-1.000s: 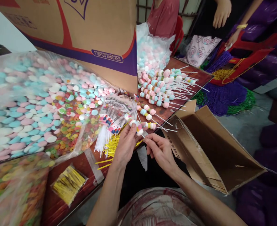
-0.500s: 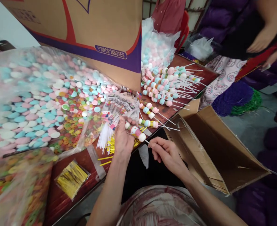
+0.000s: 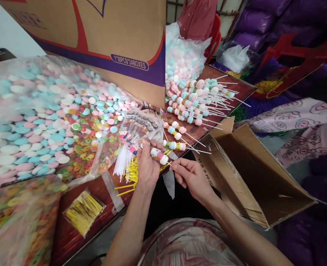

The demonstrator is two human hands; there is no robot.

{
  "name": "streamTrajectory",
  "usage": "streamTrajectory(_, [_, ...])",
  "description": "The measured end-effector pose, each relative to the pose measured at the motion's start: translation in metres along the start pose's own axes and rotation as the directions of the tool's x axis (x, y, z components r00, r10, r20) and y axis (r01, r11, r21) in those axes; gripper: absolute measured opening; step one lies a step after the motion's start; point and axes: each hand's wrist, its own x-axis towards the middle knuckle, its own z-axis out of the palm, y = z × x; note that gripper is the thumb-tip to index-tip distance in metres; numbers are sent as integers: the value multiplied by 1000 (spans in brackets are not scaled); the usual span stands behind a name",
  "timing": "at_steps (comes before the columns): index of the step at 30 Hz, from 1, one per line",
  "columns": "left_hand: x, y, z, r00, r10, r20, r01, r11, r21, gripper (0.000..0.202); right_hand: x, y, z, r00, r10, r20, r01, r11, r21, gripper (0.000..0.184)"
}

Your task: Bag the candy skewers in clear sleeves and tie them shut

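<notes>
My left hand [image 3: 147,166] is closed around a printed clear wrapper with a marshmallow skewer [image 3: 158,155] inside it, over the table's front edge. My right hand [image 3: 189,176] pinches the skewer's white stick just right of the last marshmallow. Under the left hand lie white sticks [image 3: 121,162] and yellow twist ties [image 3: 130,173]. A stack of printed wrappers [image 3: 137,127] sits just beyond. Two finished skewers [image 3: 174,145] lie beside the hands.
Open bags of pastel marshmallows [image 3: 33,118] and ring candies [image 3: 83,151] fill the left. A big carton [image 3: 102,40] stands behind. A pile of skewers [image 3: 196,99] lies at the back right. An open cardboard box [image 3: 252,177] sits right of the table. A packet of gold ties [image 3: 83,212] lies near the front.
The skewer has slid further into the wrapper held by my left hand, and my right hand moved closer to it. A person on the right has moved; patterned cloth now shows there.
</notes>
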Motion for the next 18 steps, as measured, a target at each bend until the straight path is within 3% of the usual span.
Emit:
streamTrajectory(2, [-1, 1, -1, 1000, -12, 0, 12, 1000, 27, 23, 0, 0, -1, 992, -124, -33, 113, 968, -222, 23])
streamTrajectory(6, [1, 5, 1, 997, 39, -69, -38, 999, 16, 22, -5, 3, -9, 937, -350, 18, 299, 772, -560, 21])
streamTrajectory(9, [1, 5, 3, 992, 81, -94, -79, 997, 28, 26, -7, 7, -13, 884, -464, 49, 382, 659, -648, 18])
streamTrajectory(12, [-1, 1, 3, 997, 53, -59, -50, 997, 53, 27, -6, 11, -14, 817, -566, 112, 470, 541, -698, 17])
streamTrajectory(16, [-4, -5, 0, 999, 6, -35, -4, 998, 58, 27, 0, 17, -17, 700, -658, 277, 539, 231, -810, 20])
streamTrajectory(18, [-5, -7, -1, 1000, -14, -8, 15, 997, 81, 27, 4, 20, -17, 680, -656, 327, 527, 128, -840, 22])
